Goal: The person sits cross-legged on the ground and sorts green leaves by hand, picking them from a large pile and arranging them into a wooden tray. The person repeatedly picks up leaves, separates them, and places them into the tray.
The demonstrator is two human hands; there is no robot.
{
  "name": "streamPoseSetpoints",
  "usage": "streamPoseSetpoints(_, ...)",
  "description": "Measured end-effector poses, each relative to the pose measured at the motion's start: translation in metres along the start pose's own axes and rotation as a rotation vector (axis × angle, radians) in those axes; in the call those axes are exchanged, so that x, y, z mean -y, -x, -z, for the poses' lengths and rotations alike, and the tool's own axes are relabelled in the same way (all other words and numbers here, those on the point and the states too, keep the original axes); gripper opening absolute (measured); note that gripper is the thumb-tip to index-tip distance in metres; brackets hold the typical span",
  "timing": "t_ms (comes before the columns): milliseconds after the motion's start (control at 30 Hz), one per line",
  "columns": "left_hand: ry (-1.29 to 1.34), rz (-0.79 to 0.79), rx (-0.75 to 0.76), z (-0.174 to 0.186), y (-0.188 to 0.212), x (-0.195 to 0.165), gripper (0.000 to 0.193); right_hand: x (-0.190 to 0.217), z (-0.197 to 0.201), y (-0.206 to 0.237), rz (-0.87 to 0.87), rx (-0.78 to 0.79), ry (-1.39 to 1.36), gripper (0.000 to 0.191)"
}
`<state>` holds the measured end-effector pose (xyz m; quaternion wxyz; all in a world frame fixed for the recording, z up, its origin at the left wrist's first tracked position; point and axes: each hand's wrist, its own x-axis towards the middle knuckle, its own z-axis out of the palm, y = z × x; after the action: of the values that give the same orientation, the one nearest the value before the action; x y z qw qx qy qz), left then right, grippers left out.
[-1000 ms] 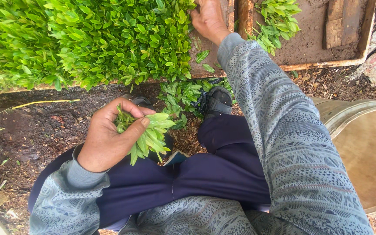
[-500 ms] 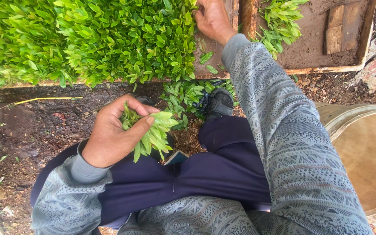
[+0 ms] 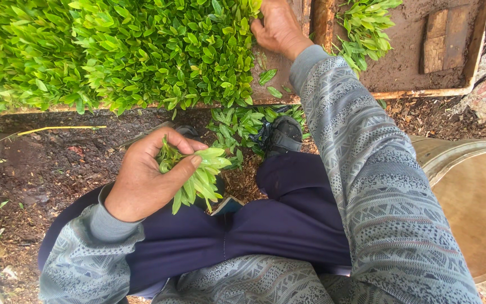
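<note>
Since a moment ago our right hand (image 3: 279, 25) has crept slightly further along the edge of the seedling bed (image 3: 113, 53), while our left hand (image 3: 147, 177) has barely shifted.

Our left hand is curled shut around a bunch of green cuttings (image 3: 201, 177), thumb pressed over the leaves, held just below the seedling bed and above our dark trousers (image 3: 277, 225). Our right hand is half closed, fingertips pushed in among the outermost plants at the bed's right edge; whether it pinches a stem we cannot tell.
</note>
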<state>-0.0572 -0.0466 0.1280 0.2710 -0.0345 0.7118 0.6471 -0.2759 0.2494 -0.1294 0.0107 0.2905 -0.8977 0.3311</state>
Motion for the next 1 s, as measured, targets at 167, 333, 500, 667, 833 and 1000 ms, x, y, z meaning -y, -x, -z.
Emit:
streamPoseSetpoints(167, -0.026, -0.031, -0.009, 0.001, 0.0, 0.002, 0.015, -0.007, -0.008, 0.004, 0.069, -0.065, -0.026, 0.03)
streamPoseSetpoints(333, 0.031, 0.005, -0.027, 0.0, 0.002, 0.004, 0.014, -0.006, -0.011, 0.008, -0.036, 0.008, 0.014, 0.022)
streamPoseSetpoints(500, -0.022, 0.014, -0.027, 0.001, 0.006, 0.002, 0.014, -0.001, -0.006, 0.01, -0.018, -0.005, 0.063, 0.018)
streamPoseSetpoints(667, 0.015, 0.033, -0.017, -0.001, 0.009, 0.0, 0.013, 0.008, -0.002, 0.009, -0.019, -0.127, -0.055, 0.03)
streamPoseSetpoints(833, -0.012, 0.03, -0.024, -0.002, 0.007, -0.001, 0.013, 0.003, -0.007, 0.006, -0.068, -0.152, -0.074, 0.028)
streamPoseSetpoints(1000, -0.062, -0.006, -0.019, -0.003, 0.004, 0.001, 0.013, 0.0, -0.014, 0.01, -0.083, -0.112, -0.002, 0.018)
